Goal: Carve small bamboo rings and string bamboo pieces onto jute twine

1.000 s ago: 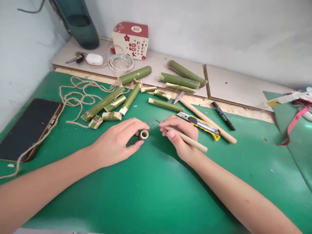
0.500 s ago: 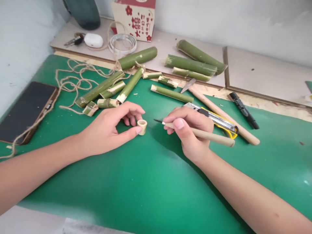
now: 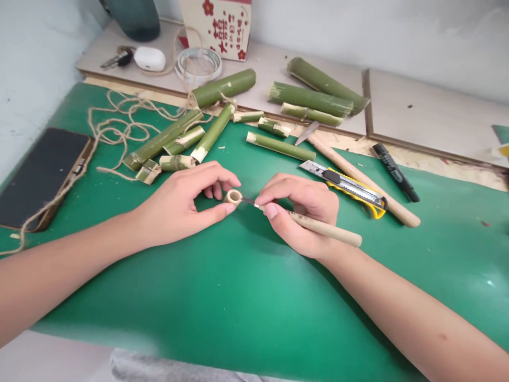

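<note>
A short, pale bamboo ring [image 3: 234, 197] is pinched between the thumb and fingers of my left hand [image 3: 191, 199], its opening tilted toward me. My right hand [image 3: 300, 209] grips a carving knife [image 3: 326, 229] like a pen; it has a thin dark blade and a pale round handle. The blade tip meets the right side of the ring at its rim. Beyond my right hand lie a yellow box cutter [image 3: 350, 188] and a wooden-handled knife [image 3: 366, 180] on the green mat [image 3: 222, 297].
Cut green bamboo pieces [image 3: 280, 146] lie behind my hands, with thicker bamboo lengths [image 3: 310, 99] on the ledge. Loose twine [image 3: 119, 127] trails at left over a phone [image 3: 43, 175]. A black marker [image 3: 395, 172] lies at right. Tape rolls [image 3: 199, 66] stand near a printed box [image 3: 222, 29].
My right hand has moved left, bringing the knife blade against the bamboo ring. My left hand has tipped the ring so its opening faces me more. The view has shifted slightly.
</note>
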The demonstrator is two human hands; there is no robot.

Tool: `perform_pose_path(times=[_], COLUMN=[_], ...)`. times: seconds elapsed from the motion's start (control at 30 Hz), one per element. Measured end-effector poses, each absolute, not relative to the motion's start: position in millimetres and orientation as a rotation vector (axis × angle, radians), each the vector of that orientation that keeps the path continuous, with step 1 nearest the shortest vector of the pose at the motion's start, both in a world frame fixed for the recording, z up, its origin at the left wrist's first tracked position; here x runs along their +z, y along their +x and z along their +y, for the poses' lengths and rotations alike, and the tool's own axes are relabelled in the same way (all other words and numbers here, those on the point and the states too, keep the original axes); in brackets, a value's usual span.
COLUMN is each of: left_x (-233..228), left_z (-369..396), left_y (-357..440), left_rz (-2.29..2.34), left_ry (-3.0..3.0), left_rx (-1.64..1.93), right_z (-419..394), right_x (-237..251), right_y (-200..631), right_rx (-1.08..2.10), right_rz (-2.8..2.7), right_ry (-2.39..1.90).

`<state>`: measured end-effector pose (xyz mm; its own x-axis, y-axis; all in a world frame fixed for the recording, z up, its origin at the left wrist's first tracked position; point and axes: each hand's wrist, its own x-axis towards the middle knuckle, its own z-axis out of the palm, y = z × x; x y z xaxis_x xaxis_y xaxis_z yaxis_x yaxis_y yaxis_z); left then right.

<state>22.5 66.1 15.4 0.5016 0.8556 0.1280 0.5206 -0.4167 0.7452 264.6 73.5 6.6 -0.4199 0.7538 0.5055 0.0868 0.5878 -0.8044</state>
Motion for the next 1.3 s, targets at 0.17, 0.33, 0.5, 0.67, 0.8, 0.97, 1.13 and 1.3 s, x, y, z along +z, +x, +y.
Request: perform_pose_path(times=[0.17, 0.33, 0.5, 0.67, 0.8, 0.97, 1.13, 1.3], left_x=[14.9, 15.1, 14.4, 15.5, 15.7, 16.0, 16.0, 14.7], left_z=[64.7, 63.5, 62.6, 62.5, 61.8, 61.0, 59.8, 58.9], left_y=[23.3, 24.3, 25.0, 24.8, 23.9, 23.4, 22.3, 22.2], left_rz=[1.099, 1.087, 1.065, 1.021, 0.997, 0.954, 0.993, 0.969], left_ry=[2.135, 2.15, 2.163, 2.181, 2.241, 2.28, 2.261, 2.295], left_rx=[0.66, 0.633, 0.643, 0.658, 0.67, 0.766, 0.855, 0.923], right_z=[73.7, 73.2, 72.9, 72.1, 71.3, 71.5, 71.7, 71.2], right_x=[9.0, 10.1, 10.6, 11.0, 10.2, 8.5, 6.5, 7.5], right_y=[264.4, 265.3, 265.2, 264.2, 264.3, 264.9, 265.1, 265.7], right_rx=[0.878, 0.873, 0.898, 0.874, 0.867, 0.88, 0.898, 0.9], right_rz=[-1.874, -1.867, -1.859, -1.837, -1.788, -1.752, -1.727, -1.723], right_ry=[-0.685, -0.741, -0.734, -0.721, -0.722, -0.781, -0.763, -0.774])
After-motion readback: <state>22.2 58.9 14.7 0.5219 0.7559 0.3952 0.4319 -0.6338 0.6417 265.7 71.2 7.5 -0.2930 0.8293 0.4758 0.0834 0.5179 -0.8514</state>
